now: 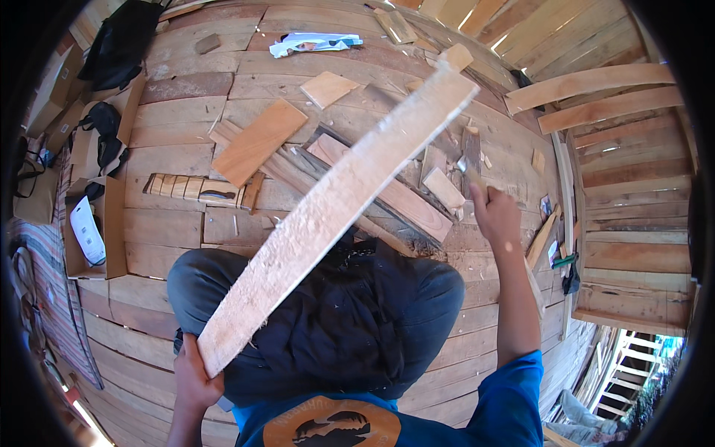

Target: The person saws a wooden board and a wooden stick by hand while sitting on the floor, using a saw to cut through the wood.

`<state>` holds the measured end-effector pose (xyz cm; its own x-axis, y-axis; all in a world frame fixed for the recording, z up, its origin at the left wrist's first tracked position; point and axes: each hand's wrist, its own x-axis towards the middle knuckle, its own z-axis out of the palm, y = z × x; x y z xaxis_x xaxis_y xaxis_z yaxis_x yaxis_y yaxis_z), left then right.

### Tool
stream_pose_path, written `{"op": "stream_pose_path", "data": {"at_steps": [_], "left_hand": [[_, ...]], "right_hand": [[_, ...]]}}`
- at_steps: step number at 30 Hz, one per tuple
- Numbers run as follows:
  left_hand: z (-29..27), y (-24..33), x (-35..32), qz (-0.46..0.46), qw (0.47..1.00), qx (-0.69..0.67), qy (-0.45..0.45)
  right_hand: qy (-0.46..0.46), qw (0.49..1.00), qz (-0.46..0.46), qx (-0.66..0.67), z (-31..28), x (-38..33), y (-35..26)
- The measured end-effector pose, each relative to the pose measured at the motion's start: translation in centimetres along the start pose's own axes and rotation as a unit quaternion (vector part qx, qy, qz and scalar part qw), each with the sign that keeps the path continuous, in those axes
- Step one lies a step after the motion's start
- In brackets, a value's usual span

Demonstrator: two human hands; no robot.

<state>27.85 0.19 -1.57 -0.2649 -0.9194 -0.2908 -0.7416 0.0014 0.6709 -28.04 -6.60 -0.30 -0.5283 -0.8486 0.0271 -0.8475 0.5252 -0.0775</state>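
Note:
A long, pale wooden board [339, 205] slants across my lap, from lower left up to the far right. Its upper face looks rough and fibrous along the lower half, with one straight edge. My left hand [197, 381] is closed round the board's near end. Out to the right, away from the board, my right hand [495, 216] grips a wooden-handled tool [469, 171]. A shiny metal part shows at the tool's far end, but its exact shape is blurred. Beneath the long board lie a reddish plank [417, 205] and dark-edged timber, partly hidden by it.
Offcuts lie about the plank floor [175, 160], including a smooth brown board [261, 141] and a square piece [328, 89]. A striped wooden piece [194, 190] is at left. Open cardboard boxes [115, 246] line the left side; curved boards [596, 86] stand far right.

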Motion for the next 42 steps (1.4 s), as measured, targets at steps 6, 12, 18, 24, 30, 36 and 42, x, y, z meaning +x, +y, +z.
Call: {"op": "stream_pose_path", "data": {"at_steps": [6,12,18,24,30,36,42], "left_hand": [[0.1,0.4,0.1,0.01,1.0,0.026,0.015],[-1.2,1.5,0.4,-0.02,0.997,0.061,-0.034],[-3.7,3.3,1.4,-0.079,0.989,0.025,-0.124],[-4.7,2.5,1.7,-0.058,0.982,-0.008,-0.181],[-4.5,1.8,1.4,-0.054,0.983,-0.017,-0.173],[-4.6,2.3,1.7,-0.068,0.98,-0.003,-0.184],[-4.4,2.5,1.5,-0.08,0.981,0.008,-0.178]], "right_hand": [[-0.043,0.978,0.1,0.18,1.9,-2.6,0.6],[0.017,0.933,0.083,0.349,0.6,-7.4,1.2],[-0.085,0.933,-0.114,0.33,-1.5,-15.6,-8.1],[-0.114,0.912,-0.287,0.272,0.4,-19.7,-15.8],[-0.129,0.931,-0.258,0.223,0.2,-19.4,-16.9],[-0.097,0.947,-0.235,0.197,0.5,-18.1,-15.7],[-0.091,0.945,-0.263,0.171,0.5,-18.2,-16.6]]}}
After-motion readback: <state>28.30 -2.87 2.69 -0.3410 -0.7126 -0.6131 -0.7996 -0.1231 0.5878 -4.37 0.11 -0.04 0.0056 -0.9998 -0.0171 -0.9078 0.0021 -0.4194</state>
